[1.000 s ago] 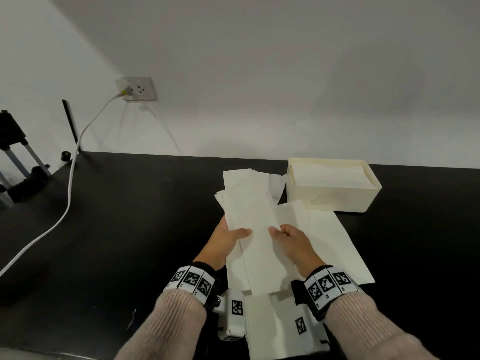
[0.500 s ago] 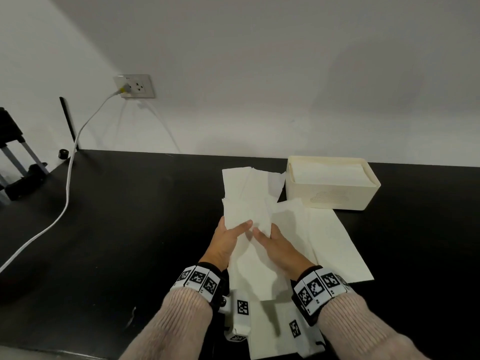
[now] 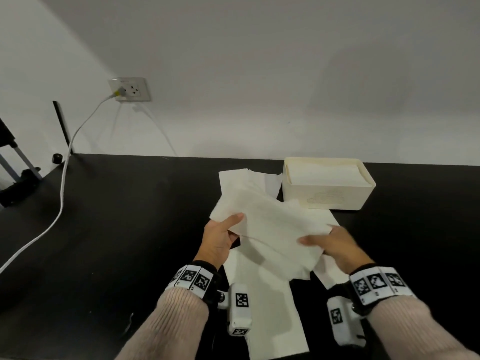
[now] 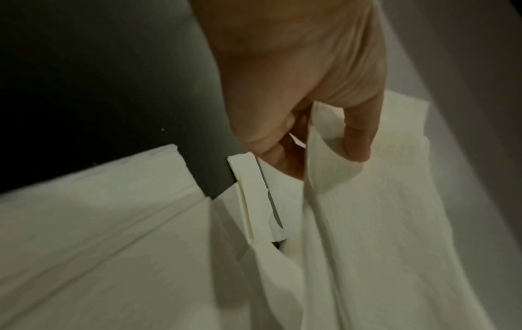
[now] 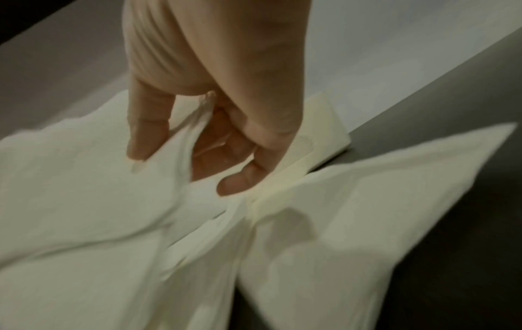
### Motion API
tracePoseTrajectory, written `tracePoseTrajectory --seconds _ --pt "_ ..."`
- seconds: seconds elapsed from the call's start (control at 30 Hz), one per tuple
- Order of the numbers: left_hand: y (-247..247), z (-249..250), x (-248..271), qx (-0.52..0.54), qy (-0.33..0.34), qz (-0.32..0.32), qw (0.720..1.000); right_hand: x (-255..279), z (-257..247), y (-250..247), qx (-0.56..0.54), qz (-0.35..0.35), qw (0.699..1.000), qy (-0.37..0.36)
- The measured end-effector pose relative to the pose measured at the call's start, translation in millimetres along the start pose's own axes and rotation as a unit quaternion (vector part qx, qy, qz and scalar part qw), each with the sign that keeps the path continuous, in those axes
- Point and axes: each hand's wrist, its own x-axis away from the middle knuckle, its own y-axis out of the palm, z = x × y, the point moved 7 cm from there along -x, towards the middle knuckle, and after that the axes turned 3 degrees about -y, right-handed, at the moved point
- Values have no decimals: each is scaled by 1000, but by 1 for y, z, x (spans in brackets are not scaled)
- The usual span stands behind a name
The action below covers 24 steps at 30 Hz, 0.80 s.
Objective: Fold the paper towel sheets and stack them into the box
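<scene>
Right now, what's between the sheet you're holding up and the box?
Head view: between the held sheet and the box lies another loose sheet, flat on the black table, its far edge reaching the box's front.

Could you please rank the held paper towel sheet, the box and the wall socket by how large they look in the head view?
1. Held paper towel sheet, though it is nearest the camera.
2. Box.
3. Wall socket, the farthest away.

1. Your left hand [image 3: 217, 242] is raised in front of you, thumb on top and fingers curled beneath, pinching.
2. Your right hand [image 3: 335, 244] mirrors it, thumb pointing left.
3. Both forearms reach forward, each wrist wearing a marker-tagged band.
</scene>
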Motion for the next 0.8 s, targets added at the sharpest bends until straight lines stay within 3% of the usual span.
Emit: tracePoseTrajectory --seconds 0.13,0.27,0.43,0.6,0.7,0.8 --pt "6 -10 -2 -132 -4 -8 991 5 -22 -43 -84 90 990 -64" --pt "10 -27 -3 -219 1 -5 976 11 -13 -47 -78 70 993 -61" --pt "19 -37 -1 -230 -6 -27 973 10 22 -43 -43 41 998 -2" --pt "32 -44 1 -219 -36 -31 975 6 17 -29 -44 30 998 -21" --pt "37 -43 1 -219 -31 -28 975 6 10 -22 -32 7 999 -39" --pt "37 -36 1 -206 -18 -44 977 5 6 -34 -28 28 998 -43"
